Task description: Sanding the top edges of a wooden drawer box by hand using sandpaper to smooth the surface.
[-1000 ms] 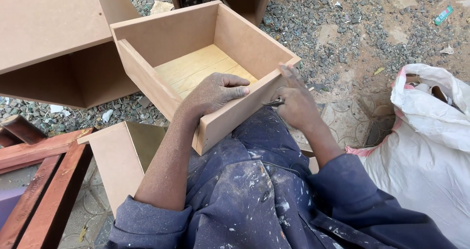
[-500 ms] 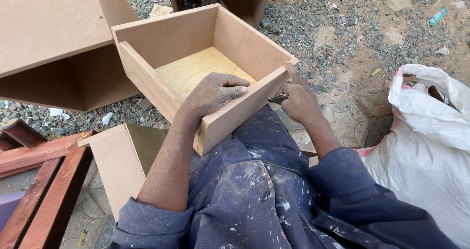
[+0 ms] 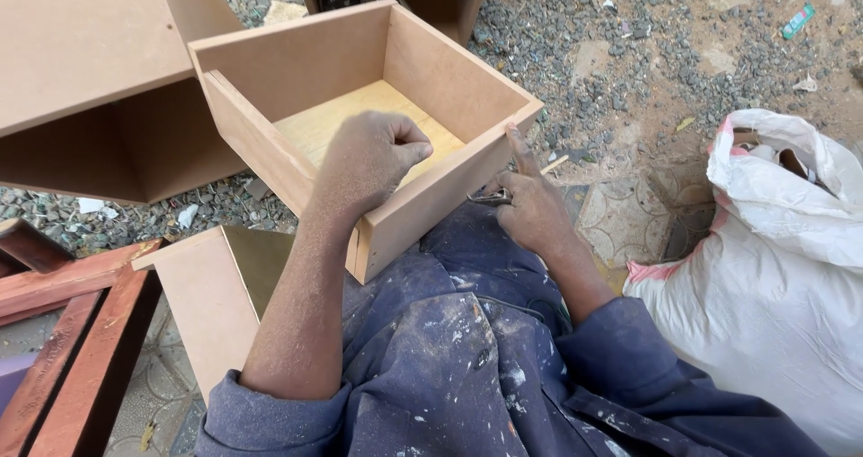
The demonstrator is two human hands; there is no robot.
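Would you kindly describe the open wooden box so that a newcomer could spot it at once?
Start at the person's lap in blue, paint-flecked trousers. The open wooden box rests on it, the left hand over its near wall and the right hand against its outer face. Unlike the larger closed cabinet beside it, it is topless with a pale floor.

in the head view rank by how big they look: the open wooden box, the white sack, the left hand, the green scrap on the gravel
1. open wooden box and white sack: too close to rank, and the sack is cut off at the frame edge.
3. left hand, though it is nearer the camera.
4. green scrap.
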